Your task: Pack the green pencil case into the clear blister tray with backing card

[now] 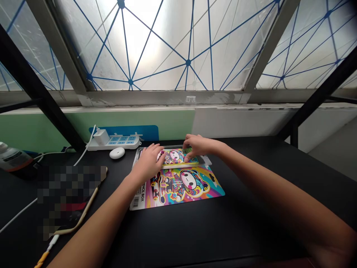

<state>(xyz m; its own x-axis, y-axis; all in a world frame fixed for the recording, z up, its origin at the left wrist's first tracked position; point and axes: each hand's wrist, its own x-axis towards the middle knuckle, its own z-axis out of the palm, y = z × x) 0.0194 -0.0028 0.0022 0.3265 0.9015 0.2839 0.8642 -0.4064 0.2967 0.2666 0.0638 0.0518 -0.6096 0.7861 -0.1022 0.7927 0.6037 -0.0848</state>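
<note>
A pencil box (175, 156) with a bright cartoon-bear print lies in its packaging on the black table. Its printed backing card (184, 186), marked "PENCIL BOX", spreads out on the near side. Clear plastic (206, 160) shows past the box's right end. My left hand (149, 160) rests over the left end of the box and packaging, fingers stretched forward and thumb apart on the box. At the other end, my right hand (194, 145) has its fingers curled and its thumb on the box top, gripping it. The fingertips of my right hand are partly hidden behind the box.
A white power strip (122, 141) with a plugged-in adapter stands against the wall. In front of it lies a white rounded case (117, 153). On the left are a blurred-out device (72, 197) with a cable and a bottle (13, 160). Black metal bars (41, 89) flank the window.
</note>
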